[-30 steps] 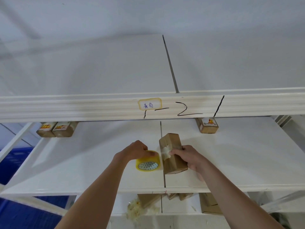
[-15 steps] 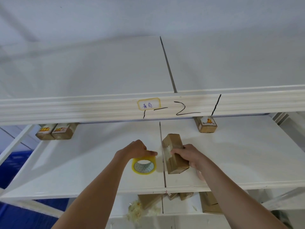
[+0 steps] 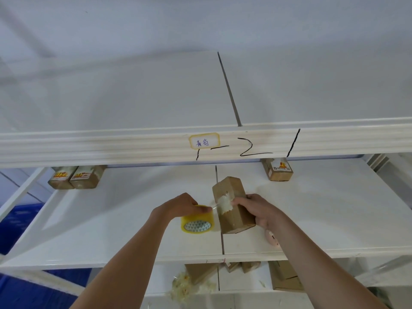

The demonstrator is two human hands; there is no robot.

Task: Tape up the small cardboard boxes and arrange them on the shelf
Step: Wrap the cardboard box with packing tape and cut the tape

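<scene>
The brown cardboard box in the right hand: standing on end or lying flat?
On end, tilted. The brown cardboard box has its long side rising from the white shelf, top leaning away, held by the right hand.

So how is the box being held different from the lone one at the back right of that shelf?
The held box stands tilted on end near the shelf's front, gripped by the right hand, while the back-right box lies flat and untouched. The held box shows plain cardboard with a whitish crumpled tape patch; the back-right box has a printed orange label. Both are small brown cardboard boxes on the same white shelf.
</scene>
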